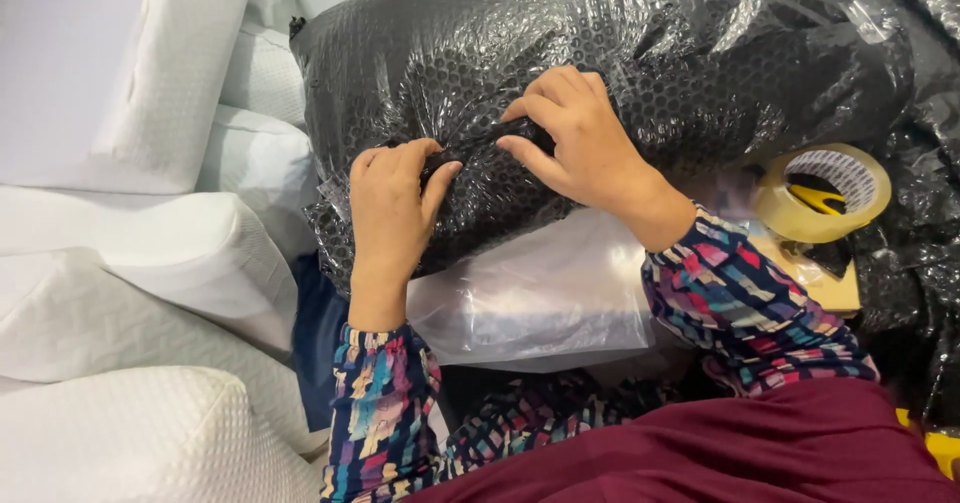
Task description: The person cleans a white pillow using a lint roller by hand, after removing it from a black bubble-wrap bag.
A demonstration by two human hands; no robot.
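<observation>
A large black bundle wrapped in clear bubble wrap (640, 53) fills the middle and top of the head view. My left hand (390, 208) pinches a fold of the wrap on the bundle's lower left side, fingers curled around it. My right hand (575, 138) grips the same ridge of wrap a little to the right, thumb and fingers closed on it. Both arms wear multicoloured patterned sleeves. A sheet of clear plastic film (540, 293) hangs below the bundle, between my forearms.
A roll of yellowish packing tape (825, 193) lies on a piece of brown cardboard (835, 288) at the right. White foam-wrapped packages (110, 293) are stacked along the left. More black bubble-wrapped material (925, 223) lies at the far right. Maroon cloth (720, 453) covers my lap.
</observation>
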